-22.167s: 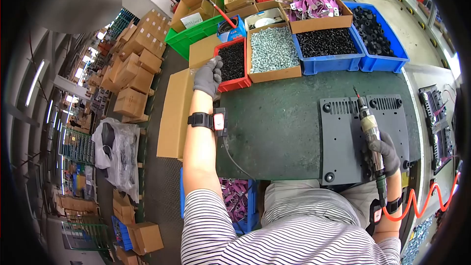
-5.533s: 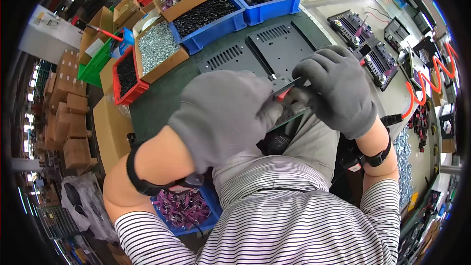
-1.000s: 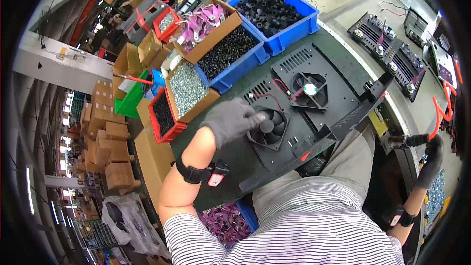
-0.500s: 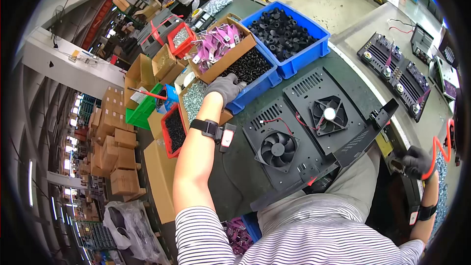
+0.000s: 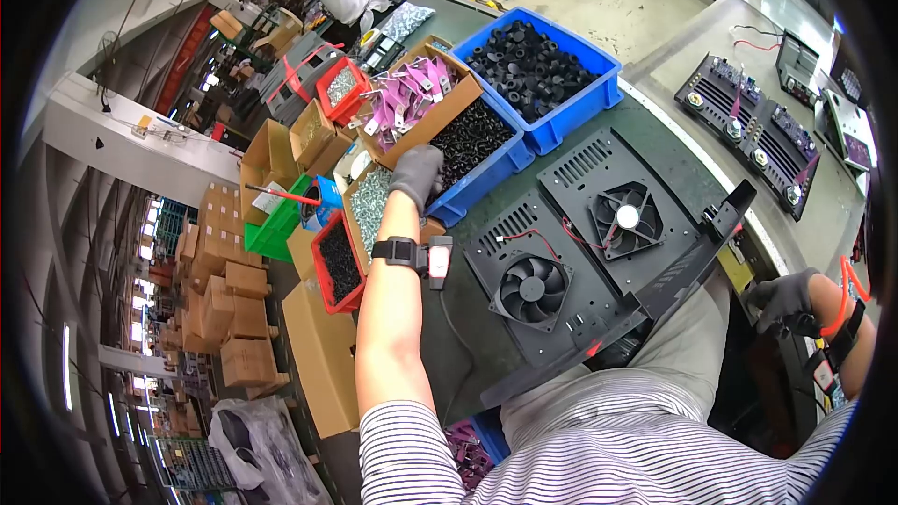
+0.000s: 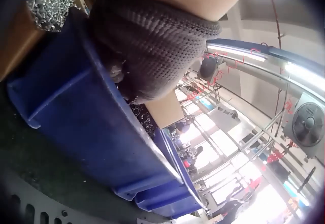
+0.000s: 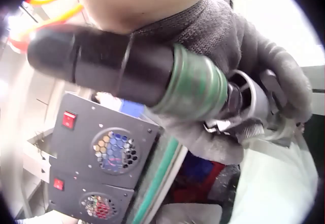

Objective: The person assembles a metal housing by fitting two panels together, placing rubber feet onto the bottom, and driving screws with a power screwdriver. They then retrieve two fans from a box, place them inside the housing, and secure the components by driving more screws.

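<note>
My left hand (image 5: pixel 418 175) reaches over the near corner of a blue bin (image 5: pixel 478 189) of small black screws (image 5: pixel 475 143). In the left wrist view the gloved hand (image 6: pixel 152 51) dips past the bin's rim, most fingers hidden. At the right edge of the bench my right hand (image 5: pixel 784 301) grips a pneumatic screwdriver, whose black and green body (image 7: pixel 127 66) runs alongside the glove in the right wrist view, near a grey metal ring (image 7: pixel 252 99). Between the hands, a black fan (image 5: pixel 531 290) and a second fan (image 5: pixel 625 218) with a white label lie on dark metal panels (image 5: pixel 585 262).
Beside the screw bin stand a carton of silver screws (image 5: pixel 369 208), a red bin (image 5: pixel 339 264) and a blue bin of black rubber feet (image 5: pixel 538 70). An orange coiled hose (image 5: pixel 847 295) hangs at the right. Finned black boards (image 5: pixel 748 136) lie on the far-right bench.
The two fans have come onto the panels since the older frames. My left hand has gone from the nearer fan to the screw bin. The right hand has shifted from the hose end along the screwdriver.
</note>
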`<control>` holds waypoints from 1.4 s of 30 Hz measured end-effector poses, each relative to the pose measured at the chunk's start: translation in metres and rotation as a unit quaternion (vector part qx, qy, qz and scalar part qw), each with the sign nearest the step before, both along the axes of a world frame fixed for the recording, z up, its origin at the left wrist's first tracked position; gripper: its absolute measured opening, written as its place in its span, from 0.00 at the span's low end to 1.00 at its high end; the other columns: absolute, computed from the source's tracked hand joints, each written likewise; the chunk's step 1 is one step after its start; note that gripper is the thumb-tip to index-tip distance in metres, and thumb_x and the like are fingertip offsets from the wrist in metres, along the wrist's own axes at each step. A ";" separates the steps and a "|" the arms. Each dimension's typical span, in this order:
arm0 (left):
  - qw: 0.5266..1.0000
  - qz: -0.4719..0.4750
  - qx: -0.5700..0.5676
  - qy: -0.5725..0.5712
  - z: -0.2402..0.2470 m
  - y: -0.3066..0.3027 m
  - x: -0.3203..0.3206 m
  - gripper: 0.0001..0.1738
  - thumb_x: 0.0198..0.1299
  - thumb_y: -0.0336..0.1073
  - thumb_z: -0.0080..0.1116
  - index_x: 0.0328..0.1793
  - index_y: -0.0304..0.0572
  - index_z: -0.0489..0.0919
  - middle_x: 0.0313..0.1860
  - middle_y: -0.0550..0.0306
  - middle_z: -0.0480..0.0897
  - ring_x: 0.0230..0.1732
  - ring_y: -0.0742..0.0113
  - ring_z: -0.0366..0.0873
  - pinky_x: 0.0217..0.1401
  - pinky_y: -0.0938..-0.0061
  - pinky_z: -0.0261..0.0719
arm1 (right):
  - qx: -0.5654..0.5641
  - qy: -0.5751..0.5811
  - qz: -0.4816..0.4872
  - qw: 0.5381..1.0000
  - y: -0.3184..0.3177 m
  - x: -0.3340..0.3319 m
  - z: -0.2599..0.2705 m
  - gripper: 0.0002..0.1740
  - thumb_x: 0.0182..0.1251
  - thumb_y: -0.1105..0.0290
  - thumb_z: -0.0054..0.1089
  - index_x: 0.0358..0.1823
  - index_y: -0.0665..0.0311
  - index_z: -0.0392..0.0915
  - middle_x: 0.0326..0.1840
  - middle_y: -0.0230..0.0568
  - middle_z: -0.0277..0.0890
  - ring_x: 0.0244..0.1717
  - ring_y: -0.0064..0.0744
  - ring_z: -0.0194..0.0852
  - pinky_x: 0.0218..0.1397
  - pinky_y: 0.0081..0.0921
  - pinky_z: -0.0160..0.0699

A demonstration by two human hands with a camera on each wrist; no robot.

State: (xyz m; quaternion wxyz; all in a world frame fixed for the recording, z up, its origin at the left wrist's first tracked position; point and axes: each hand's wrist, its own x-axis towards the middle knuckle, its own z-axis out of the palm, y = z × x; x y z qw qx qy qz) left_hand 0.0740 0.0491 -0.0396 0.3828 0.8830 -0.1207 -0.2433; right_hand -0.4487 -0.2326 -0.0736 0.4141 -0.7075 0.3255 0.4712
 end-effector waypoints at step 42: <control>0.747 0.186 -0.468 0.433 -0.014 0.230 -0.244 0.18 0.61 0.33 0.48 0.57 0.39 0.71 0.24 0.70 0.63 0.19 0.81 0.57 0.16 0.86 0.57 | 0.176 -0.456 -0.337 0.805 0.131 -0.027 -0.007 0.38 0.43 0.75 0.69 0.60 0.62 0.65 0.43 0.39 0.70 0.43 0.26 0.68 0.48 0.24 0.70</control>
